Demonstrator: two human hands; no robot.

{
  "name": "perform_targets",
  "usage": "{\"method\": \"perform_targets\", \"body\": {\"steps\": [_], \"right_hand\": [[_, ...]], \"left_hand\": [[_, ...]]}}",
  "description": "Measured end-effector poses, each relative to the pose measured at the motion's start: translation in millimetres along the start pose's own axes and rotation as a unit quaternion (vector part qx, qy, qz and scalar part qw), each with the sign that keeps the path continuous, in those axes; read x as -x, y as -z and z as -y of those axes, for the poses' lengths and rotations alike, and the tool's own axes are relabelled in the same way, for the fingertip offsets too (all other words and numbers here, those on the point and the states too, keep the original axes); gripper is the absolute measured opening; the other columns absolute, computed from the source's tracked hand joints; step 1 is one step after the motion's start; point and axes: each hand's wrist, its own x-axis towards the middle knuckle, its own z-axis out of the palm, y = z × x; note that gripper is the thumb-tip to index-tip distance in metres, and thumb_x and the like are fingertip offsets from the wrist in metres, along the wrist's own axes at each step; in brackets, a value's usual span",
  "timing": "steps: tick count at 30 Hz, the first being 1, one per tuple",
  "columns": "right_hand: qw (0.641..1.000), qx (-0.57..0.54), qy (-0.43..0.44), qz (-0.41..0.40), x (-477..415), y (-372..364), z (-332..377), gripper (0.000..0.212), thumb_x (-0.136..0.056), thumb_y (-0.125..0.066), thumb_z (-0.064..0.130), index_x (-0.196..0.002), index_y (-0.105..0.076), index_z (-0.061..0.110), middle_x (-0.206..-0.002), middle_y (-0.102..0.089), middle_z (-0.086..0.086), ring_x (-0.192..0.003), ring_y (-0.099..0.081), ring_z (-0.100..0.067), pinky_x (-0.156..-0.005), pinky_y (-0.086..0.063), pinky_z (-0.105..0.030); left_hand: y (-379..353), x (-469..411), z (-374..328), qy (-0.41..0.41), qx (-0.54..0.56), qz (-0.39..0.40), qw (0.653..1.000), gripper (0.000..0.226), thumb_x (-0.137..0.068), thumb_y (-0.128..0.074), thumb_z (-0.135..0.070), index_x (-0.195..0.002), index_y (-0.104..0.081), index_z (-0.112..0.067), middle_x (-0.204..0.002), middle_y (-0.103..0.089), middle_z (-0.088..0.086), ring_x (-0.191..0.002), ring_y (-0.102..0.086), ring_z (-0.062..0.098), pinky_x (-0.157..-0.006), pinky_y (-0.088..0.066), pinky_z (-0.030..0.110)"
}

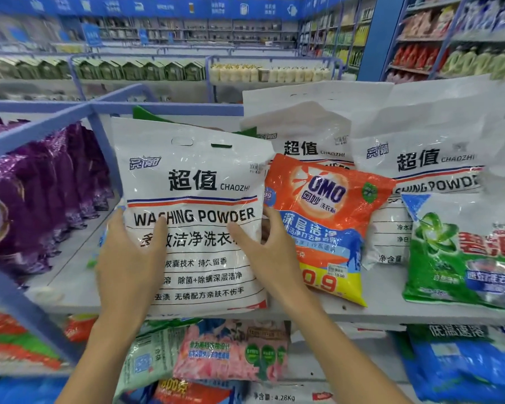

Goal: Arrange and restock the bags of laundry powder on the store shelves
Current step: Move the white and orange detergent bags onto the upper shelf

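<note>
Left grip [131, 258] and right grip [271, 252] clasp the white bag [193, 182] by its sides; it stands on the shelf [70, 287] beside the OMO bag [324, 217]. Placing seems underway; next, push it back upright.

The shop is bright all over, with only soft, faint shadows. Shiny spots glint on the white washing powder bag [193, 176] and the orange bag [324, 217]. The far shelves [158, 68] look blurry. The blue shelf rail [41, 126] bends near the edge.
</note>
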Motion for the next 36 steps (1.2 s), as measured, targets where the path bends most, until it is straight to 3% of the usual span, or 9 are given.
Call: {"method": "perform_targets", "body": {"steps": [4, 7, 11, 13, 15, 19, 27, 31, 36], "right_hand": [[0.999, 0.025, 0.015, -0.030, 7.1, 20.8, 2.1, 0.050, -0.090, -0.073, 0.050, -0.134, -0.053, 0.037, -0.117, -0.067, 0.023, -0.102, -0.064, 0.010, -0.086, -0.054, -0.016], [0.979, 0.125, 0.044, -0.155, 11.8, 53.5, -5.0, 0.056, -0.092, -0.068, 0.053, -0.140, -0.051, 0.031, -0.126, -0.060, 0.019, -0.110, -0.060, 0.000, -0.091, -0.056, -0.030], [0.929, 0.254, -0.043, -0.265, 18.1, 100.6, -29.7, 0.080, -0.089, -0.067, 0.059, -0.150, -0.038, 0.014, -0.144, -0.048, -0.005, -0.135, -0.042, -0.024, -0.110, -0.041, -0.045], [0.933, 0.249, -0.098, -0.242, 18.5, 112.1, -39.8, 0.093, -0.083, -0.067, 0.068, -0.150, -0.037, 0.012, -0.144, -0.048, -0.009, -0.134, -0.045, -0.027, -0.111, -0.041, -0.045], [0.957, 0.162, -0.129, -0.201, 17.0, 113.7, -42.2, 0.106, -0.069, -0.070, 0.080, -0.149, -0.036, 0.018, -0.141, -0.056, -0.003, -0.127, -0.055, -0.024, -0.108, -0.046, -0.047], [0.966, 0.104, -0.174, -0.160, -1.5, 115.2, -31.8, 0.133, -0.051, -0.082, 0.079, -0.149, -0.017, 0.018, -0.135, -0.058, 0.002, -0.125, -0.058, -0.026, -0.105, -0.048, -0.047], [0.985, -0.011, -0.055, -0.164, -20.4, 126.7, -51.6, 0.083, -0.042, -0.101, 0.038, -0.115, -0.062, 0.037, -0.103, -0.078, 0.012, -0.094, -0.076, -0.014, -0.089, -0.060, -0.047], [0.983, 0.001, -0.010, -0.182, -5.5, 148.3, -43.1, 0.063, -0.056, -0.097, 0.027, -0.109, -0.064, 0.038, -0.095, -0.078, 0.014, -0.086, -0.076, -0.013, -0.082, -0.062, -0.048], [0.983, -0.070, 0.001, -0.168, 21.2, 187.1, -30.6, 0.060, -0.066, -0.094, 0.007, -0.113, -0.064, 0.028, -0.094, -0.078, 0.009, -0.079, -0.078, -0.016, -0.062, -0.063, -0.032]], "left_hand": [[-5.6, 14.6, -0.2, -0.024, -0.015, -0.006, 1.000, 0.072, -0.093, -0.053, -0.063, -0.151, -0.032, -0.027, -0.150, -0.048, 0.004, -0.136, -0.046, 0.030, -0.109, -0.041, 0.057], [-10.1, 30.1, -9.1, -0.060, -0.056, -0.030, 0.996, 0.077, -0.092, -0.061, -0.051, -0.154, -0.033, -0.015, -0.161, -0.032, 0.011, -0.151, -0.024, 0.031, -0.124, -0.022, 0.050], [-33.2, 66.5, -41.6, -0.252, -0.006, -0.060, 0.966, 0.058, -0.091, -0.070, -0.024, -0.144, -0.052, -0.007, -0.158, -0.039, 0.013, -0.154, -0.019, 0.031, -0.127, -0.012, 0.034], [-54.9, 80.6, -61.6, -0.318, 0.050, 0.004, 0.947, 0.050, -0.095, -0.066, -0.018, -0.143, -0.054, -0.010, -0.153, -0.046, 0.009, -0.149, -0.034, 0.025, -0.123, -0.028, 0.039], [-79.7, 84.6, -84.9, -0.271, 0.104, 0.138, 0.947, 0.053, -0.097, -0.063, -0.020, -0.147, -0.048, -0.015, -0.149, -0.051, 0.002, -0.141, -0.045, 0.017, -0.116, -0.040, 0.040], [-124.2, 70.1, -104.9, -0.195, 0.042, 0.218, 0.955, 0.061, -0.099, -0.059, -0.031, -0.153, -0.038, -0.013, -0.155, -0.044, 0.006, -0.146, -0.037, 0.021, -0.120, -0.032, 0.044], [-134.7, 72.5, -105.0, -0.193, 0.000, 0.213, 0.958, 0.060, -0.097, -0.060, -0.035, -0.150, -0.044, -0.011, -0.154, -0.046, 0.008, -0.147, -0.034, 0.026, -0.123, -0.026, 0.044], [-140.8, 72.3, -106.7, -0.159, -0.017, 0.241, 0.957, 0.074, -0.098, -0.052, -0.051, -0.160, -0.024, -0.021, -0.167, -0.024, 0.005, -0.154, -0.018, 0.024, -0.126, -0.019, 0.045], [-130.6, 80.3, -124.7, -0.048, 0.159, 0.312, 0.935, 0.053, -0.086, -0.071, -0.055, -0.131, -0.046, -0.040, -0.118, -0.066, -0.021, -0.100, -0.067, -0.007, -0.083, -0.056, 0.018]]}}
